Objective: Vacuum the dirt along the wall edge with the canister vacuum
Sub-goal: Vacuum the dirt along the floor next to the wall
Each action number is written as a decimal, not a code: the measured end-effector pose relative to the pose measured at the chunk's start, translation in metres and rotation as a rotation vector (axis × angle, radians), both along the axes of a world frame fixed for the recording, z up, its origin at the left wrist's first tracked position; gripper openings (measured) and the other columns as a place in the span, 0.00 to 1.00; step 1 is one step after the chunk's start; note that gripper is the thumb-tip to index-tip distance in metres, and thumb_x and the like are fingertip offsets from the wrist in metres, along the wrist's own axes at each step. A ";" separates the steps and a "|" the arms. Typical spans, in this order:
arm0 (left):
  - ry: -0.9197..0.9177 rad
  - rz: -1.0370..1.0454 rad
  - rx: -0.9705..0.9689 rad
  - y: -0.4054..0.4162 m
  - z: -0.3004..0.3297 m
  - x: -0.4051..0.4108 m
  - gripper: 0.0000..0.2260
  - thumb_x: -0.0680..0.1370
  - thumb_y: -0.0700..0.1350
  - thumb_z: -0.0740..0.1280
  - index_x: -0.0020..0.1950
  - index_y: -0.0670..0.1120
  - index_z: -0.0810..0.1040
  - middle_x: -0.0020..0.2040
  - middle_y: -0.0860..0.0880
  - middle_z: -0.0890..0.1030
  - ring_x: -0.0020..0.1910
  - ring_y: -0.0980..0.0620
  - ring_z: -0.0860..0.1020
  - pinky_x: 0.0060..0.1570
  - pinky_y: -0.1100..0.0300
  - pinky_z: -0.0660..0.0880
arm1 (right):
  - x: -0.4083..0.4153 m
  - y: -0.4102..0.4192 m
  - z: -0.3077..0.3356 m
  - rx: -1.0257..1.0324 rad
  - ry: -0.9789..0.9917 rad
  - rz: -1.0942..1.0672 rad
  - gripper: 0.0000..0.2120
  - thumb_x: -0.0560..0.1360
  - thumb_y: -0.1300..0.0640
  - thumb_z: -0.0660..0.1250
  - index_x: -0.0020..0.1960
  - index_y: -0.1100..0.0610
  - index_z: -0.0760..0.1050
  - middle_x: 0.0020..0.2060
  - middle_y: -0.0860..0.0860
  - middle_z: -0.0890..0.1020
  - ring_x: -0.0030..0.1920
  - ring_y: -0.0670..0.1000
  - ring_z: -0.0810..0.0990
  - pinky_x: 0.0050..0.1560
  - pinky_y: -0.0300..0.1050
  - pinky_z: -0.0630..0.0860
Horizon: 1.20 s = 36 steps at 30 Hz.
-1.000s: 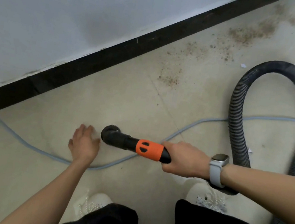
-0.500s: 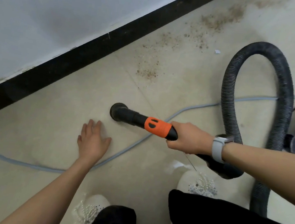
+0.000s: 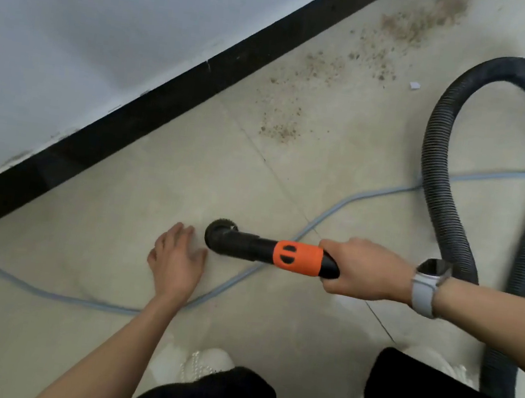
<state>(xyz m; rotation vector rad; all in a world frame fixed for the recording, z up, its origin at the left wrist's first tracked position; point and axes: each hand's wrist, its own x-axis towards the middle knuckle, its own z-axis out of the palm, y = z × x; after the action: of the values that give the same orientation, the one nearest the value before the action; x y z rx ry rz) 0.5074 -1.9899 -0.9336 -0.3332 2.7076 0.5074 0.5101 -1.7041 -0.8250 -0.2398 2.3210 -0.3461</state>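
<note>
Dirt [image 3: 352, 74] lies scattered in a brown trail on the floor [image 3: 41, 320] beside the black baseboard [image 3: 181, 96], running up and to the right, well apart from where the vacuuming end sits now. The right hand [image 3: 361, 269] is wrapped tight around the back of the nozzle handle [image 3: 297, 257], just behind its orange sleeve, so the wrist can steer the round brush head [image 3: 220, 231] low over the tile. That head points left and rests on or just above the floor; contact cannot be made out for certain. The left hand [image 3: 178, 258] lies flat and spread on the floor just beside the brush head, holding nothing; it probably props the crouching person's weight, since both knees and white shoes show at the bottom edge. The ribbed black hose [image 3: 436, 174] loops up and back on the right, giving slack so the nozzle can travel along the wall. A grey cable [image 3: 364, 196] snakes across the floor under the nozzle and past the left wrist, where it could snag a sweep. Judging from the tile, the patch near the hands looks clean, while most of the dirt further along the wall is not yet collected.
</note>
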 end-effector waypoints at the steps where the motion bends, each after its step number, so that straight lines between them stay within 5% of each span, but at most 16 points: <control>1: 0.038 0.043 -0.027 -0.008 0.000 0.000 0.22 0.77 0.46 0.66 0.70 0.45 0.69 0.74 0.46 0.64 0.72 0.44 0.60 0.68 0.48 0.56 | -0.002 -0.005 -0.002 -0.005 -0.016 0.025 0.09 0.70 0.51 0.65 0.43 0.48 0.64 0.33 0.48 0.72 0.36 0.54 0.73 0.34 0.44 0.67; 4: 0.056 0.115 -0.129 -0.032 0.002 0.005 0.19 0.77 0.45 0.65 0.68 0.44 0.71 0.72 0.44 0.67 0.70 0.43 0.63 0.67 0.48 0.56 | -0.017 -0.010 -0.008 -0.061 -0.039 0.005 0.07 0.70 0.52 0.65 0.43 0.48 0.67 0.34 0.48 0.75 0.37 0.54 0.75 0.38 0.46 0.73; 7: 0.054 -0.041 -0.133 -0.046 0.003 0.021 0.16 0.76 0.44 0.67 0.64 0.43 0.76 0.65 0.44 0.74 0.66 0.44 0.69 0.66 0.49 0.58 | -0.032 -0.010 -0.013 -0.103 -0.026 0.021 0.08 0.68 0.52 0.65 0.46 0.52 0.71 0.34 0.48 0.78 0.36 0.51 0.77 0.38 0.46 0.74; 11: 0.107 -0.172 -0.095 -0.056 0.005 0.055 0.13 0.71 0.40 0.74 0.55 0.41 0.82 0.59 0.42 0.79 0.59 0.42 0.77 0.63 0.42 0.63 | -0.029 -0.005 -0.021 -0.136 -0.048 0.153 0.07 0.68 0.54 0.66 0.39 0.50 0.67 0.29 0.47 0.75 0.30 0.49 0.74 0.33 0.45 0.70; 20: -0.083 -0.238 -0.223 -0.068 -0.001 0.078 0.23 0.78 0.50 0.64 0.72 0.49 0.67 0.75 0.48 0.62 0.75 0.48 0.56 0.70 0.39 0.48 | -0.005 -0.002 -0.023 -0.117 -0.109 0.544 0.09 0.67 0.53 0.66 0.40 0.48 0.65 0.26 0.44 0.71 0.26 0.43 0.68 0.26 0.40 0.61; 28: -0.048 -0.257 -0.184 -0.044 -0.001 0.059 0.20 0.80 0.48 0.62 0.71 0.48 0.69 0.74 0.46 0.64 0.74 0.47 0.60 0.69 0.38 0.52 | -0.024 0.037 -0.014 -0.077 -0.079 0.285 0.10 0.68 0.56 0.67 0.36 0.49 0.65 0.28 0.46 0.74 0.26 0.43 0.71 0.29 0.39 0.66; 36: -0.006 -0.205 -0.074 -0.029 0.001 0.045 0.18 0.78 0.43 0.65 0.67 0.44 0.73 0.71 0.42 0.68 0.70 0.41 0.66 0.68 0.42 0.61 | -0.014 0.038 -0.014 -0.065 -0.105 0.386 0.09 0.67 0.56 0.67 0.38 0.49 0.66 0.27 0.45 0.73 0.27 0.44 0.71 0.28 0.40 0.65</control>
<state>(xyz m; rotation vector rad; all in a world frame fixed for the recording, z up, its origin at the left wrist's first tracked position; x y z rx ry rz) 0.5526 -2.0190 -0.9324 -0.0741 2.7193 0.3481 0.4960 -1.6656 -0.8390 -0.6732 2.1037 -0.2338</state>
